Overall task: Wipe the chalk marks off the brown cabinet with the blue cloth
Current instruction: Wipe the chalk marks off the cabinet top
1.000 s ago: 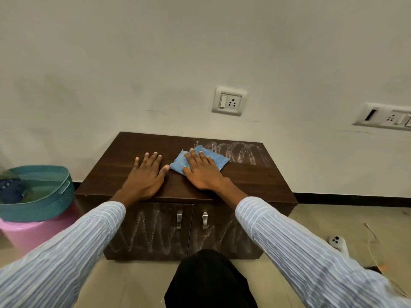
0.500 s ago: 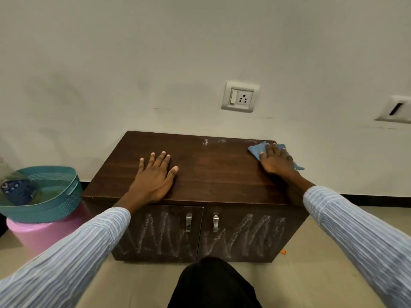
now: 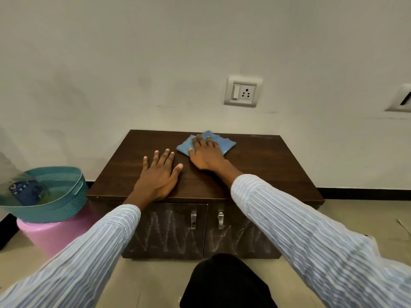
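Observation:
The brown cabinet (image 3: 266, 170) stands against the wall. My right hand (image 3: 205, 153) lies flat on the blue cloth (image 3: 224, 143) and presses it on the cabinet top near the back middle. My left hand (image 3: 159, 176) rests flat with spread fingers on the front left part of the top, holding nothing. A faint chalk trace (image 3: 261, 136) shows along the back right edge. White zigzag chalk marks (image 3: 169, 236) cover both front doors around the two metal handles (image 3: 193, 220).
A teal basket (image 3: 55, 196) sits on a pink stool (image 3: 53, 234) left of the cabinet. A wall socket (image 3: 243, 92) hangs above the cabinet, another plate (image 3: 400, 100) at the far right. My dark knee (image 3: 224, 283) is in front of the doors.
My right hand swept the cloth from the middle to the back right corner, then back to the back middle. The chalk on the top's right half is wiped away. The left hand stayed put.

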